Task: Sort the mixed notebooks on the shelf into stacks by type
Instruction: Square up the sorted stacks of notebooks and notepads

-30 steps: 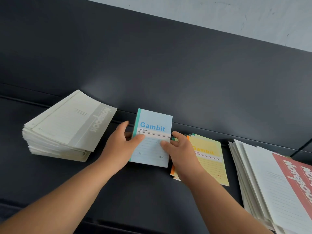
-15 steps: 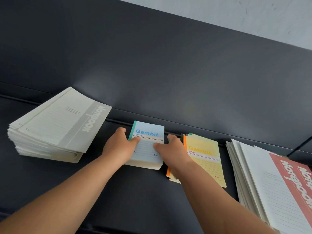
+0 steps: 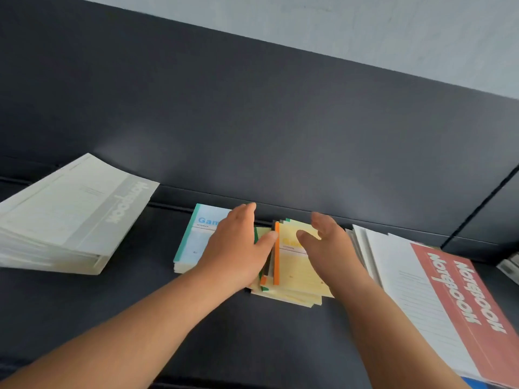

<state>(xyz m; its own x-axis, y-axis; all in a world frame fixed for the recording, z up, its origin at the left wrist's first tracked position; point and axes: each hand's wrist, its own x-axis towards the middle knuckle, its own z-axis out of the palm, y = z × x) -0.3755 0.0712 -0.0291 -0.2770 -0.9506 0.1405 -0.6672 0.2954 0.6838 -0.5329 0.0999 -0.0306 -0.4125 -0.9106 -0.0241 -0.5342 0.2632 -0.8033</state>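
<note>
Notebooks lie in four heaps along the dark shelf [image 3: 280,341]. The biggest is the big red pile [image 3: 455,299] at the far right, fanned out a bit, with white pages showing on its left side. Next is the big grey pile [image 3: 70,217] at the far left, thick and leaning. Both sit well apart from the middle. In the middle are two small heaps side by side. The messy yellow pile [image 3: 297,276] has yellow covers on top, with orange and green edges poking out on its left. Just beside it, to the left, is the blue pile [image 3: 193,240], which looks neat. Both small heaps have their long sides pointing away from the person, toward the back wall [image 3: 252,122]. The left hand [image 3: 238,248] lies flat with straight fingers over the right part of the blue pile, and its thumb touches the left edge of the messy yellow pile. It holds nothing. The right hand [image 3: 331,248] is spread over the messy yellow pile, fingers a little bent, and grips nothing; I cannot tell if it touches the cover. So that pile sits right between the two hands, closer to the right one. I think it gets sorted next, and the top book with the orange spine [image 3: 277,256] looks easiest to grab by its long sides.
</note>
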